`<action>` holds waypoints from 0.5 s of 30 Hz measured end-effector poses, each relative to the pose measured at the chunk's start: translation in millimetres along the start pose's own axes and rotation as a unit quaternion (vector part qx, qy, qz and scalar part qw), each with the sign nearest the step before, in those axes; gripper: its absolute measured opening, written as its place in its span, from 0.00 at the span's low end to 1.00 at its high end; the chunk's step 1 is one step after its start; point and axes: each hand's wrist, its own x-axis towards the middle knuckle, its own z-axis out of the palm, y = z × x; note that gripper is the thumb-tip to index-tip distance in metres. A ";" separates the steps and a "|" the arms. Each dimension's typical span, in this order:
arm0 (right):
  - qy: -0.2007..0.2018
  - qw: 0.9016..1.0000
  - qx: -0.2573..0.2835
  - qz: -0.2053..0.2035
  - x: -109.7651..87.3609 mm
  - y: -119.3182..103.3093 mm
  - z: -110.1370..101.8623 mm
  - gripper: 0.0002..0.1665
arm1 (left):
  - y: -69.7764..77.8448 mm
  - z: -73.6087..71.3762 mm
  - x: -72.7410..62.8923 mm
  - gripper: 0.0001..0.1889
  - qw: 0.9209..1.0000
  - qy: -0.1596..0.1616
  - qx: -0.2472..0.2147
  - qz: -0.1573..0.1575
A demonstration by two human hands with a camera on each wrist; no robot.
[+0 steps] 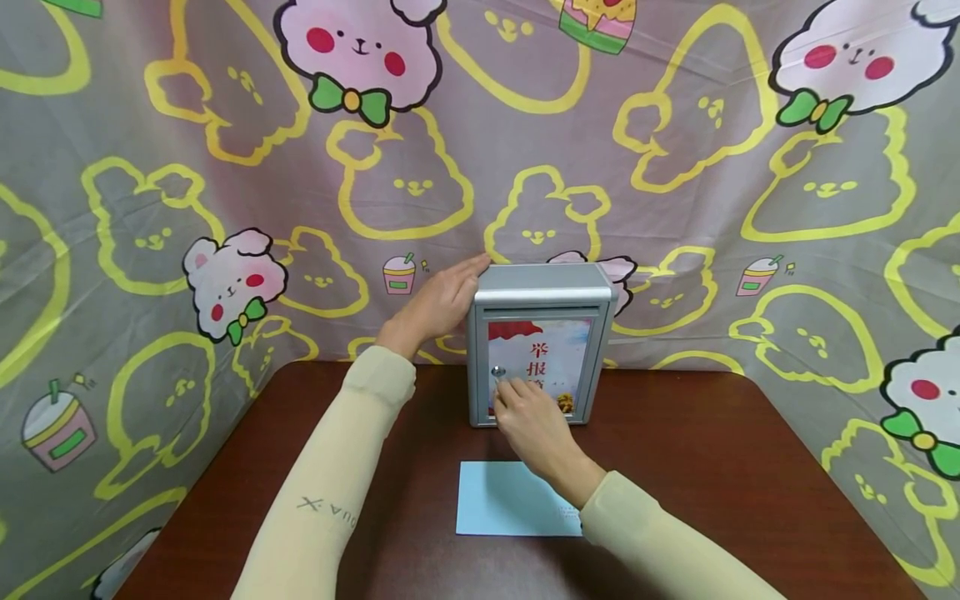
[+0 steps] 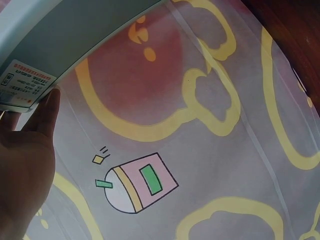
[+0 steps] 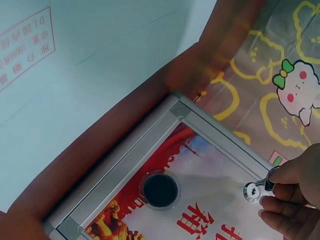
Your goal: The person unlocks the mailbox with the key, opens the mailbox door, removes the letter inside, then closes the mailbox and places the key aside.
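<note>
A grey metal box (image 1: 543, 293) with a printed front panel (image 3: 220, 175) stands upright at the table's back. My left hand (image 1: 442, 302) rests on its upper left edge; the left wrist view shows those fingers (image 2: 49, 107) against the side, by a white label (image 2: 25, 82). In front of the panel, my right hand (image 1: 531, 421) pinches a small key with a black head (image 3: 270, 180) between thumb and fingers. The key's metal end is at the round lock (image 3: 251, 192), whose slot shows; I cannot tell whether it touches.
A light blue envelope (image 1: 502, 500) with red print lies flat on the brown table (image 1: 675, 467), before the box and partly under my right forearm. Patterned cloth (image 1: 480, 142) hangs close behind the box. A dark round spot (image 3: 160, 190) is on the panel's lower part.
</note>
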 end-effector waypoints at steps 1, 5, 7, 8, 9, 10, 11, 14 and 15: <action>-0.002 1.000 0.001 0.000 -0.7 0.0 -0.8 0.18 | 0.1 0.0 -0.2 0.29 1.000 0.000 0.000 0.000; -0.011 1.000 0.003 0.001 -4.4 0.5 -5.0 0.21 | -0.5 0.5 0.0 0.29 1.000 0.001 0.000 -0.001; -0.011 1.000 0.007 0.002 -6.6 1.3 -7.0 0.21 | -0.9 1.0 0.3 0.29 1.000 0.001 0.000 0.000; -0.010 1.000 0.009 0.002 -7.7 2.0 -8.0 0.21 | -1.0 1.1 0.4 0.29 1.000 0.001 0.000 0.000; -0.008 1.000 0.011 0.003 -8.9 2.8 -8.7 0.20 | -1.1 1.2 0.5 0.29 1.000 0.001 -0.001 0.001; -0.007 1.000 0.013 0.004 -10.1 3.7 -9.5 0.19 | -1.2 1.3 0.7 0.29 1.000 0.002 -0.001 0.002; -0.004 1.000 0.016 0.005 -11.3 4.7 -10.3 0.18 | -1.1 1.3 0.7 0.29 1.000 0.002 -0.001 0.002; -0.001 1.000 0.022 0.009 -15.5 7.9 -12.2 0.16 | -0.7 1.0 1.0 0.29 1.000 0.002 -0.001 0.001; -0.001 1.000 0.025 0.013 -17.2 8.9 -12.6 0.16 | -0.8 0.7 1.1 0.29 1.000 0.002 -0.001 0.002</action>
